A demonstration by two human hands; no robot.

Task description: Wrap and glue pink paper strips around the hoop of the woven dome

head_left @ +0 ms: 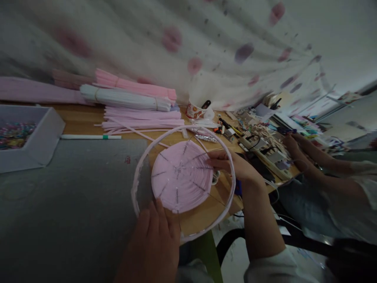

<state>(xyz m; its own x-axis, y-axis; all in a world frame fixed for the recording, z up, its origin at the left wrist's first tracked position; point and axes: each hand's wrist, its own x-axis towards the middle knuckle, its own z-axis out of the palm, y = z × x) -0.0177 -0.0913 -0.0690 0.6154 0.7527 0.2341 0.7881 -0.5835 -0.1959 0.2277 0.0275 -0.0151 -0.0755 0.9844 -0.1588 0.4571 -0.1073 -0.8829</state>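
A round wire frame point(196, 158) has thin spokes and an outer ring point(138, 173) wrapped in pale pink. Around its middle, pale pink fuzzy strips, which look like pipe cleaners, are wound into a disc point(182, 177). The dark spokes show across the disc. My left hand point(156, 232) grips the frame at its lower left, fingers close together against the disc's edge; its thumb side is partly hidden. Reaching inside the ring, my right hand point(232, 167) has its fingers pinched at the disc's right edge. What lies between those fingertips is too small to tell.
Bundles of pink point(135, 87) and white pipe cleaners point(126, 98) lie at the back. A box of shiny bits point(26, 137) stands left, beside a grey mat point(73, 204). A paper cup point(196, 110) and cluttered tools sit behind. Another person's hands point(291, 145) are at right.
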